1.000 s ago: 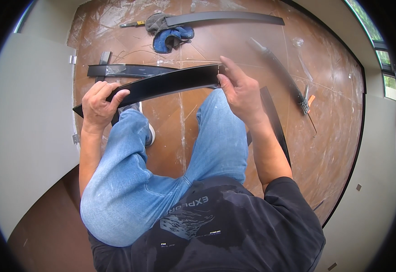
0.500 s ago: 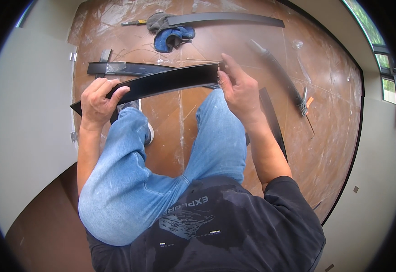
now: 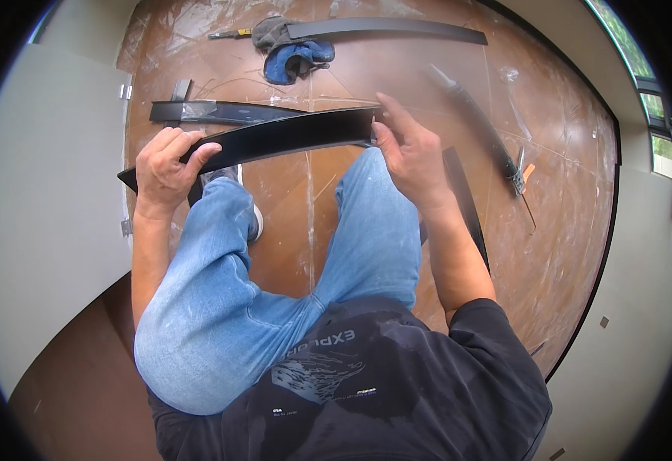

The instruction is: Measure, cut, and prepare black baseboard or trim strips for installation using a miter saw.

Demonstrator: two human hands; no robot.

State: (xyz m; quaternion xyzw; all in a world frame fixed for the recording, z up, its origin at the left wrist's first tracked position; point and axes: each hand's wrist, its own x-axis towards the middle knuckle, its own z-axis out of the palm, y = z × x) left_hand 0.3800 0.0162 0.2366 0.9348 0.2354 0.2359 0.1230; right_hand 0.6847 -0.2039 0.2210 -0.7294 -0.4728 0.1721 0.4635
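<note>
A long black skirting strip [image 3: 297, 138] is held across my knees, its broad dark face turned toward me. My left hand [image 3: 165, 169] wraps round it close to its left end, thumb over the near face. At the right end, my right hand [image 3: 411, 154] has its thumb on the edge and its index finger stretched past the top corner; its other fingers are partly hidden. Beyond the strip, another dark strip [image 3: 236, 113] lies on the floor, crossed by a short grey piece [image 3: 181, 91] at its left.
A grey strip [image 3: 397, 28] lies far off beside blue-and-grey gloves [image 3: 294, 61] and a yellow-and-black cutter [image 3: 232, 34]. To the right rest a caulking gun [image 3: 484, 127] and a dark strip [image 3: 465, 200] by my leg. A white panel [image 3: 51, 192] stands left of the brown floor covering [image 3: 567, 230].
The view has shifted very slightly. Both hands stay at the same ends of the black strip, with hardly any movement.
</note>
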